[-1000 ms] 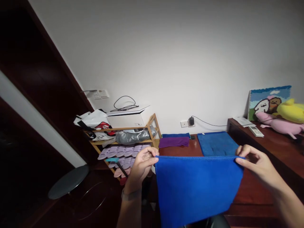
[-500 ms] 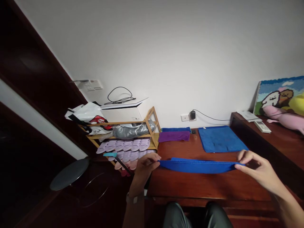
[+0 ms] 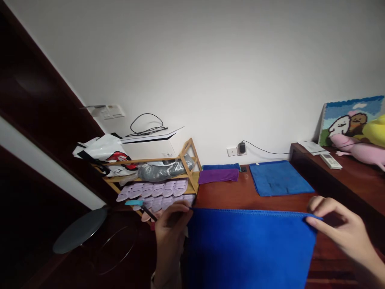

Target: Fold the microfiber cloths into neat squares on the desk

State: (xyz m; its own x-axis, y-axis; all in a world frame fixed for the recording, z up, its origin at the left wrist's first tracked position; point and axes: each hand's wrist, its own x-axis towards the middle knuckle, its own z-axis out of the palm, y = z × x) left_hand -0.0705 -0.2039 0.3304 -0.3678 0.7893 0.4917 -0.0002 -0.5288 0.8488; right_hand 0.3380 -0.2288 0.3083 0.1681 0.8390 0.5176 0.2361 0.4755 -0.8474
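Observation:
A bright blue cloth (image 3: 246, 249) hangs stretched between my two hands, in front of a dark red wooden table (image 3: 228, 196). My left hand (image 3: 170, 228) pinches its top left corner. My right hand (image 3: 339, 233) pinches its top right corner. The cloth's top edge runs level from one hand to the other and its lower part drops out of view. Farther back on the table lies a second blue cloth (image 3: 278, 182), spread flat.
A folded purple cloth (image 3: 218, 176) and a folded blue one (image 3: 221, 166) lie by the wall. A wooden rack (image 3: 186, 168) with lilac slippers stands at left, beside a round stool (image 3: 80, 228). Plush toys (image 3: 361, 148) and a remote (image 3: 330, 160) sit on the right ledge.
The cloth was flipped up level over the table half a second ago. Now it hangs down again, lower and closer to me. Both hands kept their corners.

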